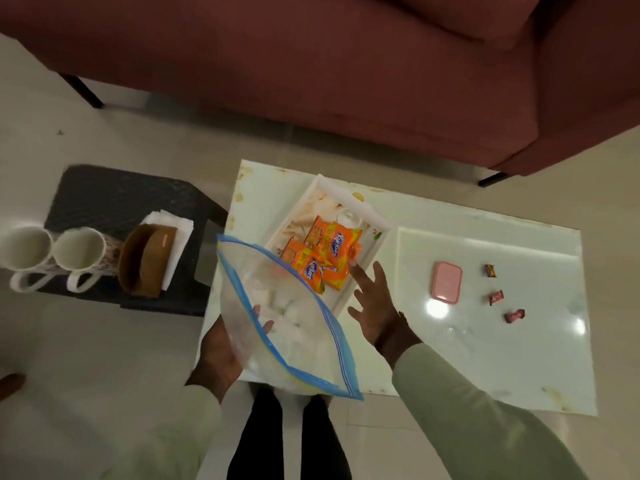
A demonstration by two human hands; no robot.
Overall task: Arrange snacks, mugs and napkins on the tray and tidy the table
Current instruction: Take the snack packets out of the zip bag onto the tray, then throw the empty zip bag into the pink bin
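A white tray (353, 199) lies on the glossy white table (491, 351), and several orange snack packets (325, 256) rest inside it. My left hand (221, 351) grips a clear zip bag with a blue seal (277, 323), held over the tray's near end. My right hand (375, 306) hovers with fingers spread beside the tray's right rim, just below the packets, holding nothing. Two white mugs (52, 254) and a brown napkin holder with white napkins (152, 258) stand on a dark stool (114, 199) to the left.
A pink box (446, 282) and three wrapped candies (497, 296) lie on the right half of the table. A dark red sofa (346, 71) stands beyond the table. My legs are at the table's near edge.
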